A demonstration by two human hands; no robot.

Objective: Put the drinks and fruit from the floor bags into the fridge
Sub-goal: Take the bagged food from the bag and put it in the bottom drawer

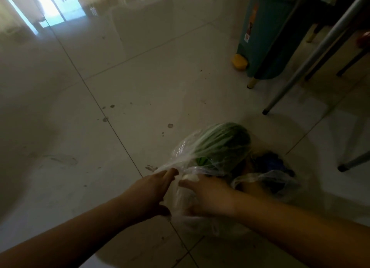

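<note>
Clear bag [200, 159] with watermelon [224, 141] on floor [120, 87], 5 o'clock. Left hand [152, 189] fingers straight, touching the plastic. Right hand [206, 195] fingers buried in plastic, grip unclear. Second bag [276, 179] at 4 o'clock.

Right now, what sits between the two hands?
In the head view, only crumpled clear plastic bag lies between left hand and right hand; both touch it.

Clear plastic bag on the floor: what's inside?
Inside the clear plastic bag a green striped melon shows through the film. Its underside is covered by folds, the left hand and the right hand; any drinks are hidden.
</note>
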